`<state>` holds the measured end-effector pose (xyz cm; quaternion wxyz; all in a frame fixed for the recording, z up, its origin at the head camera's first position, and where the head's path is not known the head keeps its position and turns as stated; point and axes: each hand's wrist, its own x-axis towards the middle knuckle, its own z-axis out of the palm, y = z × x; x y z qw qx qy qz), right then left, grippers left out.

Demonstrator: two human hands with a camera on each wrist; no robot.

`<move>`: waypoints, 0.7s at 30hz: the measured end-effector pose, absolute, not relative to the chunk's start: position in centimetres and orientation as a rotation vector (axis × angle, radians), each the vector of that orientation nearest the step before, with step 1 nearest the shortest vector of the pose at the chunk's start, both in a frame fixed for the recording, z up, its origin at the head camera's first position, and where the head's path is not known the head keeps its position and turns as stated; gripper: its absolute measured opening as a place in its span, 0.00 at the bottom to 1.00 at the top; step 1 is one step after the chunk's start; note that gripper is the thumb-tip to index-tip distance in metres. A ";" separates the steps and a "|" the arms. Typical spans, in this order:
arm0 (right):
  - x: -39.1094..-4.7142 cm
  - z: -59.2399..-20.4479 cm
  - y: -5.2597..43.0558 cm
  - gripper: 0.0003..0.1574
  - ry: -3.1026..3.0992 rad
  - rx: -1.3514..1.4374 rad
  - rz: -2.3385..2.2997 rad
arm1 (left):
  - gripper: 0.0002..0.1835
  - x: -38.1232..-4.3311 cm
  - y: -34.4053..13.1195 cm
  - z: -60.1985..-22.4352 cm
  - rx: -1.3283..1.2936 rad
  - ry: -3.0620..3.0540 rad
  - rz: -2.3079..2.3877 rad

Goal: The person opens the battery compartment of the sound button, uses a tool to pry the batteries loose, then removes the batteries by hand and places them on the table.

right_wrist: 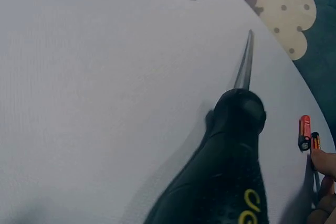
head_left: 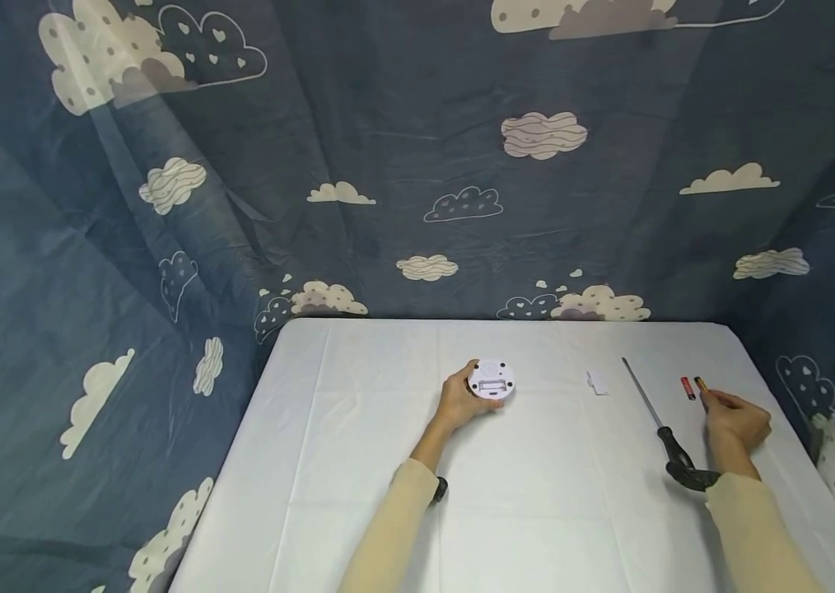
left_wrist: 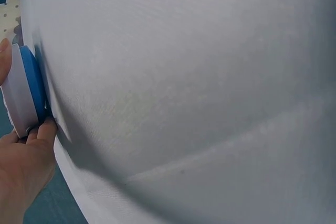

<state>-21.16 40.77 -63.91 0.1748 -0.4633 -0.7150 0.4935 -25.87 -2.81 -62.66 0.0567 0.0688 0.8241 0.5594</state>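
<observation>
My left hand [head_left: 457, 401] grips a round white device [head_left: 492, 374] by its edge, thumb and fingers on opposite sides. Its back, with an open battery compartment, faces up in the head view; a blue side [left_wrist: 34, 85] shows in the left wrist view. At the table's right, my right hand [head_left: 738, 422] pinches a small battery [head_left: 700, 384] by one end. Close beside it lies a red battery [head_left: 688, 388], also visible in the right wrist view [right_wrist: 305, 132]. Some right fingers are cut off by that view's edge.
A screwdriver [head_left: 673, 447] with a black handle and long metal shaft lies left of my right hand. Farther left is a small white cover-like piece [head_left: 597, 383]. The white table [head_left: 521, 511] ends at a dark cloud-patterned curtain [head_left: 388, 239].
</observation>
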 end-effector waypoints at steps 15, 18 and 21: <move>-20.7 -65.9 42.0 0.07 -2.108 -1.339 1.297 | 0.55 -25.3 -2.5 -62.7 0.206 2.509 1.675; -20.5 -65.6 42.0 0.14 -2.115 -1.304 1.301 | 0.55 -25.3 -2.3 -62.5 0.217 2.522 1.657; -20.6 -65.1 42.0 0.23 -2.122 -1.287 1.330 | 0.57 -25.4 -2.2 -62.3 0.222 2.521 1.646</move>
